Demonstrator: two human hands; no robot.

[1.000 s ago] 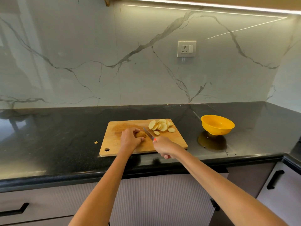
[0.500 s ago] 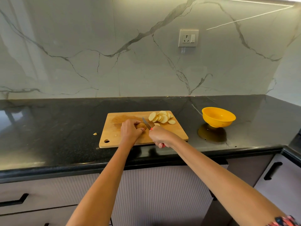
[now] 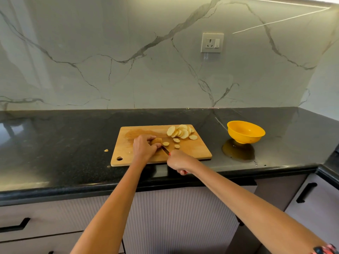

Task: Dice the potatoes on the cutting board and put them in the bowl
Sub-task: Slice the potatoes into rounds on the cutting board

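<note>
A wooden cutting board (image 3: 194, 153) lies on the black counter. My left hand (image 3: 143, 148) grips a brown-skinned potato piece (image 3: 156, 140) near the board's middle. My right hand (image 3: 178, 161) grips a red-handled knife (image 3: 165, 150), whose blade lies against the potato's right side. A fresh slice (image 3: 166, 143) lies just right of the blade. A pile of pale potato slices (image 3: 180, 132) sits at the board's far right corner, with a few loose slices (image 3: 176, 140) below it. The yellow bowl (image 3: 245, 132) stands to the right of the board and looks empty.
A small potato scrap (image 3: 106, 150) lies on the counter left of the board. A marble wall with a socket (image 3: 212, 42) rises behind. The counter's front edge (image 3: 73, 191) runs below the board, with drawers and dark handles (image 3: 305, 192) underneath.
The knife has come down through the potato and another slice now lies beside the blade. My right hand has drawn back toward me. The camera has tilted down a little.
</note>
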